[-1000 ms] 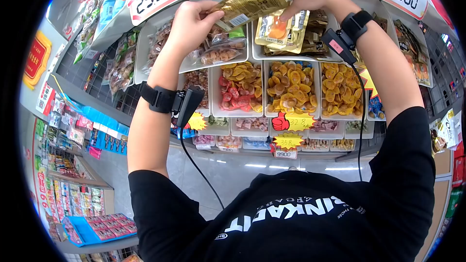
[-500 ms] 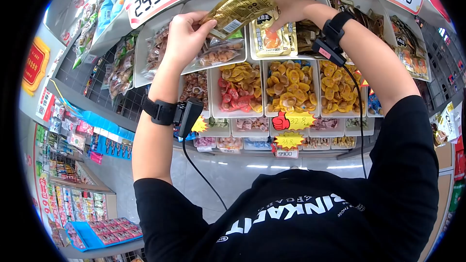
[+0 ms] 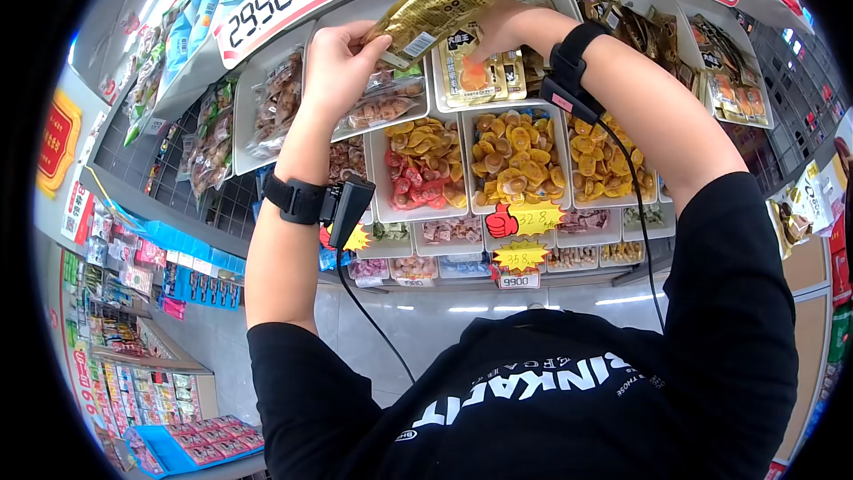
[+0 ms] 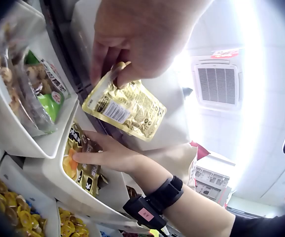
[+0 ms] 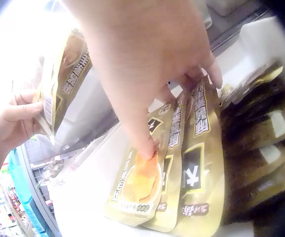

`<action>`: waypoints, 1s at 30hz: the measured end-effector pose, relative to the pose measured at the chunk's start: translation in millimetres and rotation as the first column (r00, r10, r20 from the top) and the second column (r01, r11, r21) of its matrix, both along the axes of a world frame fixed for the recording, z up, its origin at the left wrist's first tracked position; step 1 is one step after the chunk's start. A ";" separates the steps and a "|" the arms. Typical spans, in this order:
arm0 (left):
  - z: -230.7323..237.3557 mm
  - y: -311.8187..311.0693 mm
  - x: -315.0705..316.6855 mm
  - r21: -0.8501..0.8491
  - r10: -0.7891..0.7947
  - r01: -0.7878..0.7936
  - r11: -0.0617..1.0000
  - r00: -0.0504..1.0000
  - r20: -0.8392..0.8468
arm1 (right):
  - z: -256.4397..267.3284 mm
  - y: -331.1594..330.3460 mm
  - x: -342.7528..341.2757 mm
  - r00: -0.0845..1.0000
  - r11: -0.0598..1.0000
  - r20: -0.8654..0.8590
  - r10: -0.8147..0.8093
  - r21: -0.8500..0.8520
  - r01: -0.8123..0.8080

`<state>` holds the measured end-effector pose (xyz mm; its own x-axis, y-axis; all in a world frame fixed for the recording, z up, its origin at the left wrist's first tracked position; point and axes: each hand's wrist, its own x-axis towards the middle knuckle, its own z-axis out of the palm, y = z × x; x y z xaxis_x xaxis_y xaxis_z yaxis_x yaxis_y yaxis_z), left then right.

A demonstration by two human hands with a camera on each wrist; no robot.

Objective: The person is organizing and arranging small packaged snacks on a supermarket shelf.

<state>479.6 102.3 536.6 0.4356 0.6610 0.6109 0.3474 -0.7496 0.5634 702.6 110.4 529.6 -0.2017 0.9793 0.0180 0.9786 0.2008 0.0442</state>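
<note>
My left hand (image 3: 342,67) pinches the lower corner of a gold snack pouch (image 3: 433,16). The pouch is tilted above the bins, its barcode side toward the head camera. In the right wrist view, my right hand (image 5: 152,59) is over several upright gold snack pouches (image 5: 194,182) fanned out in a white bin (image 3: 444,98). Its thumb (image 5: 146,143) presses the front pouch's orange picture, while the other fingers bend over the tops and are partly hidden. The left wrist view shows the hand (image 4: 110,153) holding these pouches between thumb and fingers.
Darker pouches (image 5: 258,158) lie right of my right hand in the same bin. Clear bags of snacks (image 3: 382,111) fill the bin to the left. Nearer bins hold yellow-wrapped sweets (image 3: 520,156) and red ones (image 3: 413,182). Price signs (image 3: 280,4) stand along the back.
The held pouch has tipped to a steeper angle, away from my right hand. My right hand has settled lower on the binned pouches. The head view has shifted slightly right.
</note>
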 end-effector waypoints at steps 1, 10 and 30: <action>0.3 0.4 0.2 -0.011 0.010 -0.010 1.000 1.000 0.002 | 0.5 -1.4 -0.3 1.000 1.000 -0.016 -0.009 0.000 0.009; 7.1 7.7 2.7 0.033 0.046 -0.046 0.998 0.999 0.006 | 7.8 -3.0 72.9 0.926 0.944 -0.307 0.220 0.307 -0.122; -18.0 12.6 37.9 0.018 -0.061 0.061 0.998 0.997 0.052 | -30.1 -22.5 41.8 0.724 0.822 0.455 0.518 -0.030 -0.569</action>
<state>517.5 114.8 518.6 0.4420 0.6238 0.6446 0.2711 -0.7779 0.5669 744.4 87.9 499.6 -0.7099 0.6964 -0.1053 0.5776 0.6612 0.4787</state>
